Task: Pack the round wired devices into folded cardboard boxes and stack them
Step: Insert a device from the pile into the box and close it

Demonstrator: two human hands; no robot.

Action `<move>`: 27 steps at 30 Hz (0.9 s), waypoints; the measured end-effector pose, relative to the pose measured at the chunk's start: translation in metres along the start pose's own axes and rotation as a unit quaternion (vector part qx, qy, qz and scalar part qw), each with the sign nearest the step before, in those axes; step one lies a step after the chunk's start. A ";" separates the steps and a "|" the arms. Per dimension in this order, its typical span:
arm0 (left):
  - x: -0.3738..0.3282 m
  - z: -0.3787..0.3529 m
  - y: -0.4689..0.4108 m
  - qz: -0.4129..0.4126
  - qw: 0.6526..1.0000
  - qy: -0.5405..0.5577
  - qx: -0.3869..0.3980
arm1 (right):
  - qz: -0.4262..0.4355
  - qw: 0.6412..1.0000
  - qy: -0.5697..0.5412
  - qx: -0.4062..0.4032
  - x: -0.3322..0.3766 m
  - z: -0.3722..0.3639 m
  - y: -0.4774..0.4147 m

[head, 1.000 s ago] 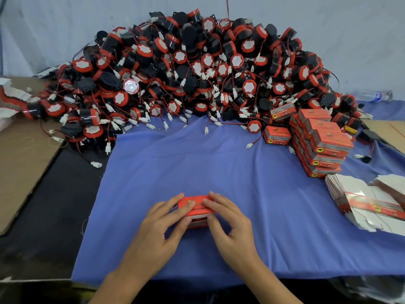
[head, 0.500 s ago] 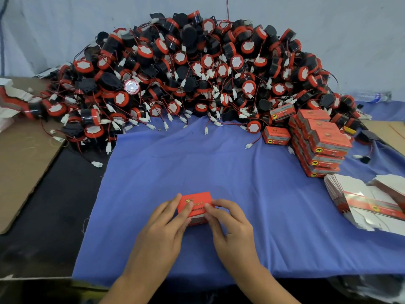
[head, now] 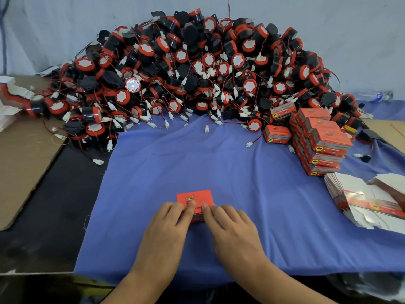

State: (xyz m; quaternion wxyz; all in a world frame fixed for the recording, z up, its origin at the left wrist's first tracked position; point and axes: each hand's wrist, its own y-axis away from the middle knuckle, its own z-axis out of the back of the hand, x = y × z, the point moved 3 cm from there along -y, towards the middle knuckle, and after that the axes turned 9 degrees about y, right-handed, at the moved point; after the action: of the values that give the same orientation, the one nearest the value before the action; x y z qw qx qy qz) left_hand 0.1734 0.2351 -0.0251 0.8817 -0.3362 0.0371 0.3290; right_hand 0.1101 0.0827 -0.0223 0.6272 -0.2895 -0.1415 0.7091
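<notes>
1. Both hands have slid back toward the lower edge of the frame, baring most of the lid of the small orange-red cardboard box [head: 195, 197]. It sits lower centre on the blue cloth [head: 219, 163] that covers the tabletop.
2. Across the upper frame lies the heap of round black-and-red wired devices [head: 197, 73].
3. The left hand [head: 168, 223] has its grip bent over the box's near left corner, forefinger on the lid and thumb hidden.
4. The box's long axis runs left to right, just beyond both grips. It looks closed, so stacking seems next.
5. The right hand [head: 230, 224] grips the near right edge the same way, fingertips on the lid, thumb also hidden.
6. The stack of packed orange-red boxes [head: 322, 148] stands at middle right, well apart from the box. It is on the right hand's side, so that hand is nearer.
7. Flat white box blanks [head: 361, 194] lie at the right edge.
</notes>
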 end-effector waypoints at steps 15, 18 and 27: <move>-0.015 0.005 -0.001 0.000 0.997 0.075 -0.033 | -0.120 0.970 -0.211 -0.004 -0.006 0.005 -0.009; -0.016 0.004 -0.004 -0.008 0.998 0.060 -0.027 | -0.117 0.976 -0.181 0.002 -0.007 0.005 -0.013; -0.015 0.006 -0.006 0.030 0.993 0.108 -0.027 | -0.164 0.956 -0.241 0.035 -0.003 -0.001 -0.012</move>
State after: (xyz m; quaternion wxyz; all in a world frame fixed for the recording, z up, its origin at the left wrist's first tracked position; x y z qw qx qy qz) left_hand 0.1645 0.2270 -0.0128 0.8530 -0.3922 0.1336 0.3174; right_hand 0.1205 0.0822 -0.0152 0.6921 -0.0610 -0.3091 0.6494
